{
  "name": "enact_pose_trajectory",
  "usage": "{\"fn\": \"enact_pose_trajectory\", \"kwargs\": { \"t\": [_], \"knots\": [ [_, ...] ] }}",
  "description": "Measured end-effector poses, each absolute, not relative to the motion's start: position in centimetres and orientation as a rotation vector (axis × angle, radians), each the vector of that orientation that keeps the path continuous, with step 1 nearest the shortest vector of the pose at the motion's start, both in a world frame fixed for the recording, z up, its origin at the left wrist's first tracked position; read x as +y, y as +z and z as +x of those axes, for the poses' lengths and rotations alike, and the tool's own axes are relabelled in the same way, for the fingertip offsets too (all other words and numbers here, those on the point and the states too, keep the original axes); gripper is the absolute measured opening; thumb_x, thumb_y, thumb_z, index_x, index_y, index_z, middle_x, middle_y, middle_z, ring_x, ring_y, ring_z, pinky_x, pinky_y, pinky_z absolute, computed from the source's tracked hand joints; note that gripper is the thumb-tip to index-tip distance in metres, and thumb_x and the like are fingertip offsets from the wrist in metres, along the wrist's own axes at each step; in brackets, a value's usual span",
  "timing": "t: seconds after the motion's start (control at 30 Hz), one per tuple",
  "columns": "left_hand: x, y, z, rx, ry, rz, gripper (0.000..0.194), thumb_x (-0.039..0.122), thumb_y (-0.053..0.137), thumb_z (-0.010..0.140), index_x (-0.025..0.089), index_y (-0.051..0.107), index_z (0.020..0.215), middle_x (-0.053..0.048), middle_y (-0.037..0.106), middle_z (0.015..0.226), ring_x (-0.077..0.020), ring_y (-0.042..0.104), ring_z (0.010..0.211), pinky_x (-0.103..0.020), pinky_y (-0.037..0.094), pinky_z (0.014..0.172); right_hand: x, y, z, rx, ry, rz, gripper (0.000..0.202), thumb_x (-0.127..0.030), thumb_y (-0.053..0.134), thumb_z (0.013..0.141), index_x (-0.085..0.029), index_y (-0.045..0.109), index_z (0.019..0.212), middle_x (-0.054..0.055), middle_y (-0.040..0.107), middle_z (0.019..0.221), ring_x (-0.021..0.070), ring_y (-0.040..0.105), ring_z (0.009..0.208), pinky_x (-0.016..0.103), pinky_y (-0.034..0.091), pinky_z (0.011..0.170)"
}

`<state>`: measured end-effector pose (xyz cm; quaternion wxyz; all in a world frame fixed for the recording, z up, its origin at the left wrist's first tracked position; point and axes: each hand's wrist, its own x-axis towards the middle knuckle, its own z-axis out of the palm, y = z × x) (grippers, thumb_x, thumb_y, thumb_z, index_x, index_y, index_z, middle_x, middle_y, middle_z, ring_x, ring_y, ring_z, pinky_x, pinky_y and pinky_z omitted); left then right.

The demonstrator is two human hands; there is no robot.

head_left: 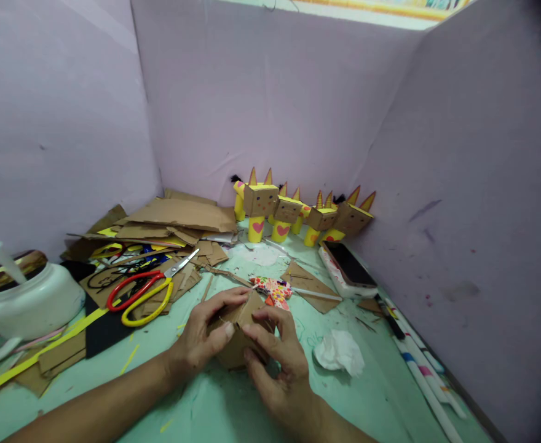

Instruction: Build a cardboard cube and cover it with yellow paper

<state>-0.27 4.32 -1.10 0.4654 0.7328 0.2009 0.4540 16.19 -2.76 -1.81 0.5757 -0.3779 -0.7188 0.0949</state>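
Note:
Between my two hands is a small folded cardboard box [233, 355], held low over the green table. My left hand [203, 338] wraps its left side, thumb pressed on the top near an edge. From the right, my right hand [280, 357] grips the box with fingertips and thumb along its side. Part of the box is hidden by my fingers. Just beyond it lies a flower-patterned glue gun [277, 290]. Red and yellow scissors [155, 294], blades partly together, rest on cardboard scraps to the left.
Several yellow cardboard animal figures [261, 203] stand at the back wall. Stacked cardboard [178, 215] is at back left, a white pot [40, 301] at far left. On the right are a phone [350, 264], crumpled tissue [340, 354] and several markers [420, 369]. Lilac walls enclose the table.

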Motion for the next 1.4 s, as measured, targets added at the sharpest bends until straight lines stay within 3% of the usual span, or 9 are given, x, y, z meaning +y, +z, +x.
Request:
{"fn": "enact_pose_trajectory", "kwargs": {
  "t": [0.43, 1.1, 1.4],
  "knots": [
    [4.35, -0.93, -0.35, 0.451, 1.113, 1.812, 0.039, 0.037, 0.056, 0.085, 0.024, 0.06, 0.121, -0.009, 0.057, 0.132, -0.0313, 0.05, 0.123, -0.043, 0.038, 0.103, -2.69, -1.71, 16.17, -1.667, 0.24, -0.892, 0.05, 0.002, 0.05, 0.076, -0.029, 0.057, 0.114, 0.006, 0.046, 0.111, 0.0205, 0.052, 0.103, 0.037, 0.05, 0.085],
    [4.71, -1.33, -0.46, 0.424, 1.073, 1.711, 0.041, 0.04, 0.061, 0.082, 0.024, 0.063, 0.119, -0.008, 0.056, 0.134, -0.0323, 0.047, 0.126, -0.044, 0.036, 0.105, -2.63, -1.93, 16.18, -1.66, 0.247, -0.869, 0.048, 0.0, 0.053, 0.076, -0.028, 0.057, 0.114, 0.005, 0.046, 0.112, 0.0193, 0.051, 0.102, 0.034, 0.048, 0.086],
    [4.75, -1.61, -0.52, 0.424, 1.091, 1.787, 0.039, 0.038, 0.059, 0.083, 0.025, 0.061, 0.12, -0.008, 0.056, 0.133, -0.0308, 0.048, 0.125, -0.041, 0.037, 0.104, -2.69, -1.67, 16.13, -1.702, 0.196, -0.833, 0.057, 0.004, 0.05, 0.075, -0.029, 0.053, 0.121, 0.005, 0.044, 0.114, 0.0196, 0.048, 0.106, 0.034, 0.047, 0.09]
  ]
}}
